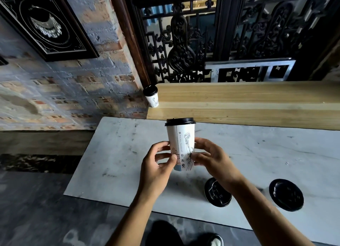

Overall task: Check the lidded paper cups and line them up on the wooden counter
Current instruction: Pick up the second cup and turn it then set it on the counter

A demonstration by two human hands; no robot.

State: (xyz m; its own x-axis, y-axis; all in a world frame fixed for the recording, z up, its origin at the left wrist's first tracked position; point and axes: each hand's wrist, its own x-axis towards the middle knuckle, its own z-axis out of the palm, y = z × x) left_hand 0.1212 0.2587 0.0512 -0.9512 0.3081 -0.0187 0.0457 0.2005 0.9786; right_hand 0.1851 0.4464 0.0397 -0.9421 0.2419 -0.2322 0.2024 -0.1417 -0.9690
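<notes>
A white paper cup (181, 137) with line drawings and a black lid is held upright above the marble slab (114, 153). My left hand (158, 164) grips its lower left side and my right hand (211, 157) grips its lower right side. Another lidded cup (151, 95) stands at the far left end of the wooden counter (239, 102), against the brick wall. Two more lidded cups stand on the slab near its front edge: one (218, 192) partly behind my right forearm, the other (286, 194) further right; I see mostly their black lids.
The wooden counter runs along the back of the slab, raised above it, under a dark carved screen (220, 34). A brick wall with a framed picture (46, 25) fills the left. My shoe (215, 241) shows below the slab's front edge.
</notes>
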